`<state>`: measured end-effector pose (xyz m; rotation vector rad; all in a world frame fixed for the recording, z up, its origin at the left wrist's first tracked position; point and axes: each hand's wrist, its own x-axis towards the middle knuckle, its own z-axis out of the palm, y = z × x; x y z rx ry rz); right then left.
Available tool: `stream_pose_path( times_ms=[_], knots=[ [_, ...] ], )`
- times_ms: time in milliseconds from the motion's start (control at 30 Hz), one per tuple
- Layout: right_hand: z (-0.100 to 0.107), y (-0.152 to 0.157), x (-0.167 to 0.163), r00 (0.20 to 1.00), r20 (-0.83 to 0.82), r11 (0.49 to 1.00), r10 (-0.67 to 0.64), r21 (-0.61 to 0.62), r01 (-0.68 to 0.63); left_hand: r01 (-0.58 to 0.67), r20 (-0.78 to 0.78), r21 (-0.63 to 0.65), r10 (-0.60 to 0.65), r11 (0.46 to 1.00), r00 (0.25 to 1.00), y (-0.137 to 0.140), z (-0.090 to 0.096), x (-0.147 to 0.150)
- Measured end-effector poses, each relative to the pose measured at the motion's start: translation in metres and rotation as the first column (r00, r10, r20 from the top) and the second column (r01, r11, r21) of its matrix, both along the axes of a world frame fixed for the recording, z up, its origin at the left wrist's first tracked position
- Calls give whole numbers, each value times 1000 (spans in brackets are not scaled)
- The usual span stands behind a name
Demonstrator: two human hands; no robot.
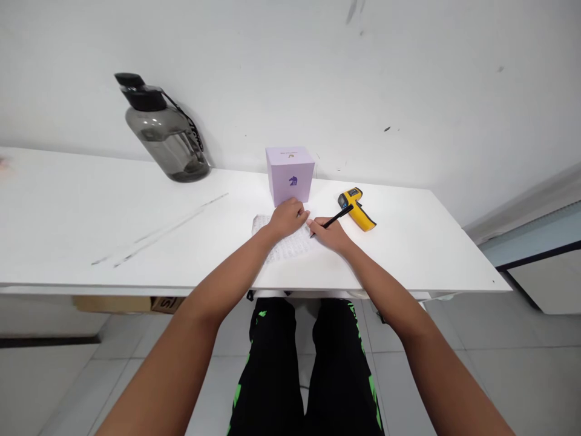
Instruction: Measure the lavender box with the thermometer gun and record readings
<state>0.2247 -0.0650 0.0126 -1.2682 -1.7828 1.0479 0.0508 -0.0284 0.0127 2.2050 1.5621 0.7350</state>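
Note:
My right hand (332,234) grips a black pen (339,215), its tip down at the right side of a sheet of paper covered in writing (287,248). Across the top of that sheet lies my left hand (287,218), fingers curled, with a small dark bit showing between them that is too small to name. Just behind the left hand stands a lilac box (291,175) with a purple logo on its front. A yellow and black infrared thermometer (358,209) lies to the right of the pen.
A large grey see-through water bottle (166,136) with a black lid stands at the back left by the wall. The white table (181,242) has dark streaks on its left part. Below it, a cardboard box (113,304) shows at left.

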Motion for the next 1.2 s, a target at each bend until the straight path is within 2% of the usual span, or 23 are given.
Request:
stream_pose_path(
  times_ms=[100,300,633,1000,1200],
  knots=[
    [-2,-1,-1,998,56,999,37,5,-38,6,17,-2,-6,1000,1000,1,-2,-1],
    [-5,1,-2,995,99,999,27,41,-31,-2,44,-34,3,999,999,2,0,-2],
    [-3,2,-2,997,72,1000,28,-7,-28,-17,34,-36,18,999,999,4,-3,-2],
    [-1,0,-3,997,71,1000,-23,7,22,-15,41,-36,17,999,999,4,-3,-1],
    [0,0,-4,998,68,1000,11,-13,-10,-12,44,-35,13,999,999,4,-3,-2]
  ],
)
